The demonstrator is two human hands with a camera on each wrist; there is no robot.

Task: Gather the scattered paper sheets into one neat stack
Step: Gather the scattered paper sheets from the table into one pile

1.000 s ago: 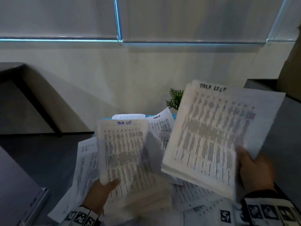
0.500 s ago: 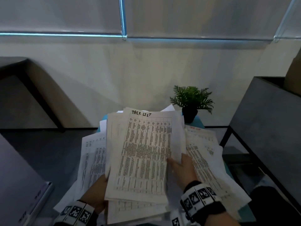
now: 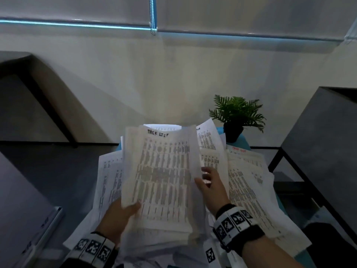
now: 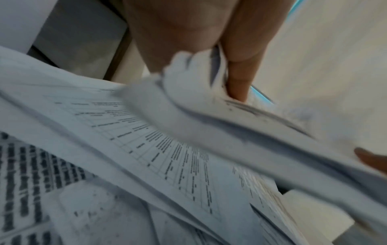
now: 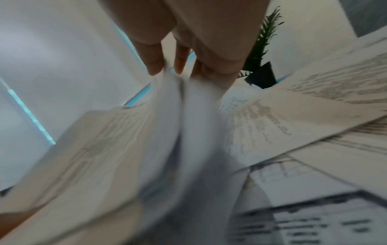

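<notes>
A thick stack of printed sheets, the top one headed by hand "TASK LIST", is held up tilted over the table. My left hand grips its lower left corner, thumb on top and fingers hidden beneath; the left wrist view shows the thumb pressed on the bundle. My right hand is at the stack's right edge. In the right wrist view its fingertips pinch the edge of the sheets. More loose sheets lie spread out underneath, right and left.
A small potted plant stands at the back right of the teal table. A dark grey cabinet rises to the right. A grey surface with a pale edge sits at the lower left. A pale wall is behind.
My right hand brought its bundle from the right onto the left hand's bundle, making one stack. The right hand has since shifted up the stack's right edge.
</notes>
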